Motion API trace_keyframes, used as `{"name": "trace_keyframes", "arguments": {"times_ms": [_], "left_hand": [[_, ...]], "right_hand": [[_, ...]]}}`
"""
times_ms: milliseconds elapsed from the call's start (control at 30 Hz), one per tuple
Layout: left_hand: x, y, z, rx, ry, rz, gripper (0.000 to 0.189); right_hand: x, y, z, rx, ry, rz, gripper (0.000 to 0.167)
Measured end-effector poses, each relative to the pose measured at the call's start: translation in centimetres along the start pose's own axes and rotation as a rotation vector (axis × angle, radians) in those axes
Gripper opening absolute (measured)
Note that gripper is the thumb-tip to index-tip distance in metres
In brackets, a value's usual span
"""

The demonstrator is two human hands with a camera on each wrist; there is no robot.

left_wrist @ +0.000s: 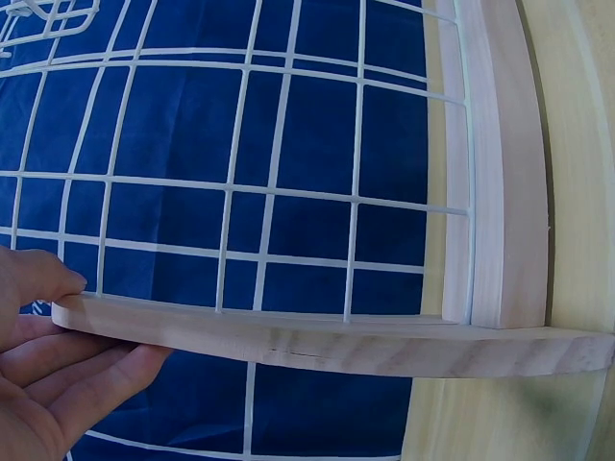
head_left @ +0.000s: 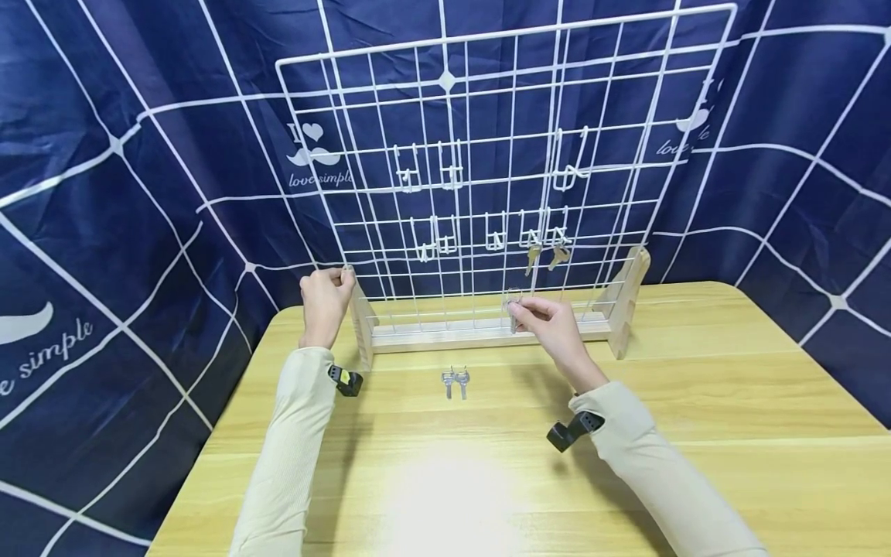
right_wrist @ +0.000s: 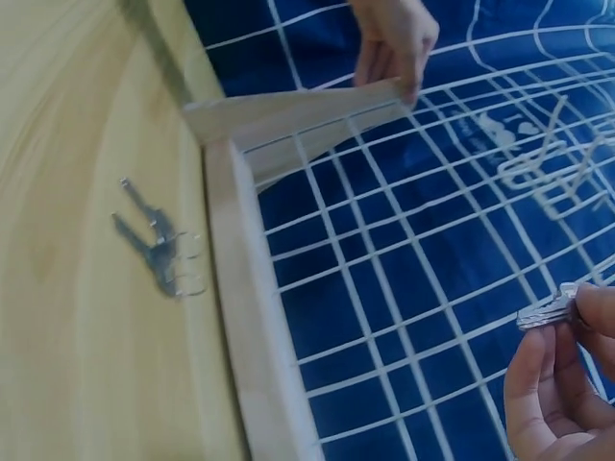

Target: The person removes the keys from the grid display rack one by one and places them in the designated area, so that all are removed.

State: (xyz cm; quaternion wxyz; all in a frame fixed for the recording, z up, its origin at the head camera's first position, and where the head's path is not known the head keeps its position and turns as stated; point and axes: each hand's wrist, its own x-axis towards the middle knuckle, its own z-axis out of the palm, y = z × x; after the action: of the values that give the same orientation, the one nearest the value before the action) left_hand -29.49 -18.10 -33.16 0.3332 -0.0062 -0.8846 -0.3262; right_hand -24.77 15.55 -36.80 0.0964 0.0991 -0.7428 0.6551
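My left hand (head_left: 324,302) grips the upper end of the left wooden side support (left_wrist: 288,344) of a white wire grid rack (head_left: 508,33). In the left wrist view, the thumb is on top and the fingers lie underneath. My right hand (head_left: 553,333) pinches a silver key (right_wrist: 548,312) between thumb and fingers, in front of the lower part of the grid. Two more silver keys (head_left: 455,379) with rings lie side by side on the table before the rack. Brass-coloured keys (head_left: 533,259) hang from two hooks right of centre.
Several white wire hooks (head_left: 451,178) are on the grid in two rows. A wooden base bar (head_left: 445,340) joins the left support to the right wooden support (head_left: 629,302). Behind the wooden table (head_left: 696,433) hangs a dark blue curtain (head_left: 125,255) with white lines.
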Motion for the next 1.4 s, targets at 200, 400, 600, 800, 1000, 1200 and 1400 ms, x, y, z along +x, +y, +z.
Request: {"name": "trace_keyframes", "arguments": {"times_ms": [200, 400, 600, 800, 1000, 1200, 1400], "left_hand": [[0.0, 0.1, 0.0, 0.006, -0.006, -0.009, 0.024], [0.1, 0.1, -0.1, 0.008, -0.01, -0.01, 0.024], [0.1, 0.0, -0.1, 0.0, 0.005, -0.008, 0.024], [0.1, 0.0, 0.0, -0.017, -0.006, -0.016, 0.024], [0.1, -0.1, 0.1, -0.014, -0.015, -0.035, 0.025], [0.1, -0.2, 0.2, -0.013, -0.008, -0.029, 0.024], [0.1, -0.1, 0.2, -0.017, -0.014, -0.027, 0.026]], "right_hand": [[-0.2, 1.2, 0.1, -0.051, -0.024, 0.028, 0.029], [-0.4, 2.1, 0.3, -0.039, -0.057, 0.05, 0.03], [-0.8, 3.0, 0.5, -0.093, -0.1, 0.121, 0.03], [-1.0, 4.1, 0.8, -0.082, -0.15, 0.19, 0.028], [-1.1, 5.0, 1.0, -0.103, -0.184, 0.203, 0.027], [-1.0, 6.2, 1.6, -0.146, -0.204, 0.25, 0.025], [-1.0, 7.0, 2.2, -0.129, -0.224, 0.339, 0.022]]}}
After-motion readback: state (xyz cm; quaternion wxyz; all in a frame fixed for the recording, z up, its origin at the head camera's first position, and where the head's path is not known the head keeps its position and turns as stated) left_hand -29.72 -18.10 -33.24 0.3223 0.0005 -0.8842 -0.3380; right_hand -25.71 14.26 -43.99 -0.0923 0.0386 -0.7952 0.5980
